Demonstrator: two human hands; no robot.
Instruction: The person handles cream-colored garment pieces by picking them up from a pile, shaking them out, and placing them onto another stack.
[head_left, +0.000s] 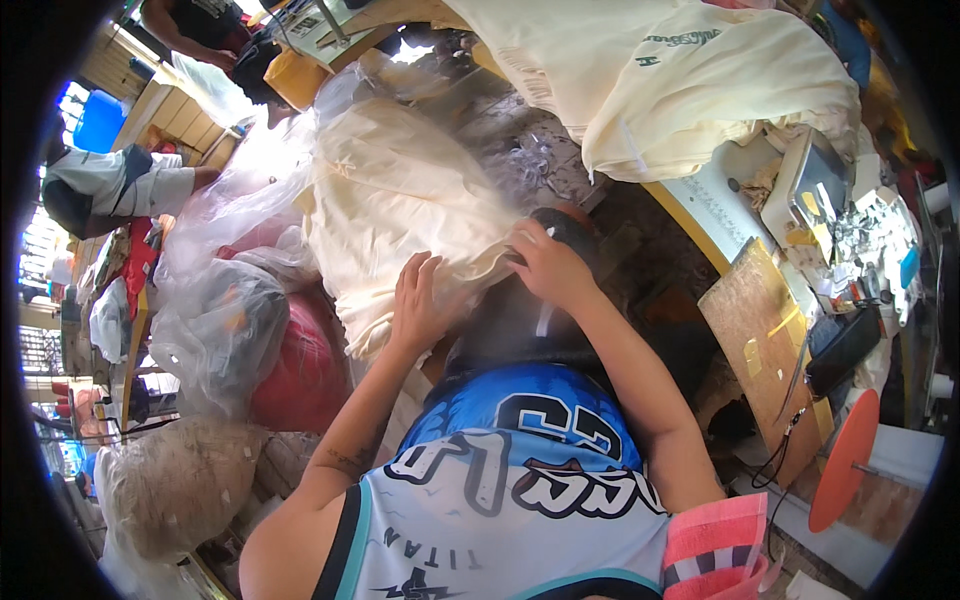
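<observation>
A heap of cream cloth (385, 190) lies in front of me, slightly to the left, partly over clear plastic. My left hand (420, 305) rests on its near part, fingers stretched out and a little apart. At the right edge of the heap, my right hand (550, 262) has its fingers bent and pinched on a fold of the cloth. Its thumb side is partly hidden. More cream fabric, a garment with small green print (680, 70), spreads over a table at the far right.
Clear plastic bags (220, 320) and a red bundle (300, 370) crowd the left side. To the right stand a sewing table (705, 205), a wooden board (760, 340) and an orange disc (845, 460). Other people (130, 185) are at the far left.
</observation>
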